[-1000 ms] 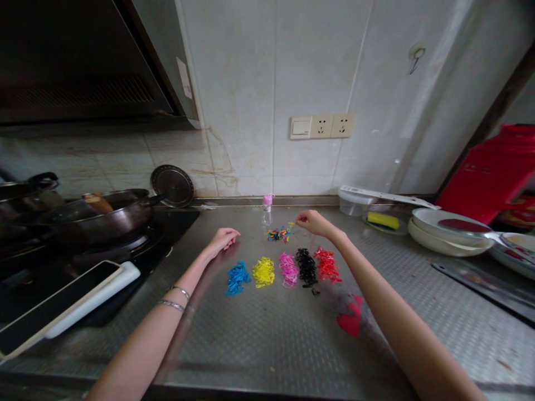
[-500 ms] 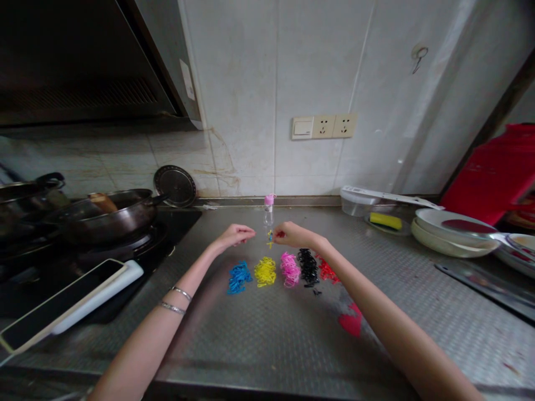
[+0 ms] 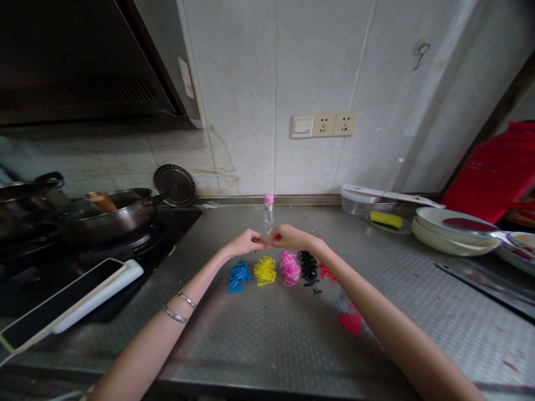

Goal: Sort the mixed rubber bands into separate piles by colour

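Note:
My left hand [image 3: 246, 243] and my right hand [image 3: 288, 237] meet at their fingertips, both in a pinch, just behind the coloured piles. A few small rubber bands [image 3: 270, 231], yellow in part, show at the right fingertips. What the left fingers grip is too small to make out. In front lie piles of little rubber bands in a row: blue bands [image 3: 239, 276], yellow bands [image 3: 264, 271], pink bands [image 3: 290, 268], black bands [image 3: 308, 268] and red bands [image 3: 326, 272], the last partly covered by my right forearm. Behind my hands stands a clear bottle [image 3: 268, 207] with a pink cap.
A clear plastic bag with a red print [image 3: 350, 322] lies beside my right forearm. At left are a phone [image 3: 62, 301] on a white object and a pan [image 3: 108, 217] on the stove. Bowls [image 3: 453, 239], a yellow sponge [image 3: 385, 219] and a knife [image 3: 489, 289] are at right.
My left hand has moved right, and its fingertips now meet those of my right hand. The blue and yellow bands seen below the right fingers are now mostly hidden.

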`<state>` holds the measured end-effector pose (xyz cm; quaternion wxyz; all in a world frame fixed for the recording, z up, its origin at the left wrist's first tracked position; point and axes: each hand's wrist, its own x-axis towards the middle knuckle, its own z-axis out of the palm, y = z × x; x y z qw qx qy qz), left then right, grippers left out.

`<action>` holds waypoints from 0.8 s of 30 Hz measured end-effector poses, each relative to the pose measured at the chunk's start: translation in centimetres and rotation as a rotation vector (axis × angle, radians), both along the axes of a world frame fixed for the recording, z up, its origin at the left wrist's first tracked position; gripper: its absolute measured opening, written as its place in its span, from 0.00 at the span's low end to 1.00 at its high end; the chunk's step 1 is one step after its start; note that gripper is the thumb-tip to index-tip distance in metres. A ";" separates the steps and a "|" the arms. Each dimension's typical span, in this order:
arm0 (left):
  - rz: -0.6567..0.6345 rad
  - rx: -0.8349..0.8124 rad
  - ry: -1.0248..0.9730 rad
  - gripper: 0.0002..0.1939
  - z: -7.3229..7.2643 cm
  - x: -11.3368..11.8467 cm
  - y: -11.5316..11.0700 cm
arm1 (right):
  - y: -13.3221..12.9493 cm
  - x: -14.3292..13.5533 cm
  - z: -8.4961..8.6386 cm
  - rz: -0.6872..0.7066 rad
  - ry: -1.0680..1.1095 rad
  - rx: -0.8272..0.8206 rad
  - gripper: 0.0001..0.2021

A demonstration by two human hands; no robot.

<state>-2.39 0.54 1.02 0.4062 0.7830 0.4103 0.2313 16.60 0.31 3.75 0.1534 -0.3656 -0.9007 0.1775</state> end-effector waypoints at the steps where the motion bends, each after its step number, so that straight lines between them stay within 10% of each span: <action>1: 0.005 0.000 0.004 0.14 0.0 0.0 0.0 | 0.0 0.0 0.0 -0.004 -0.002 -0.001 0.09; 16: -0.127 -0.040 0.119 0.16 0.4 -0.6 -0.3 | 0.7 0.4 -1.4 -0.052 -0.080 -0.062 0.10; 24: 0.152 -0.043 0.099 0.17 0.2 -1.9 0.4 | 1.0 1.2 -0.6 -0.079 -0.044 -0.013 0.16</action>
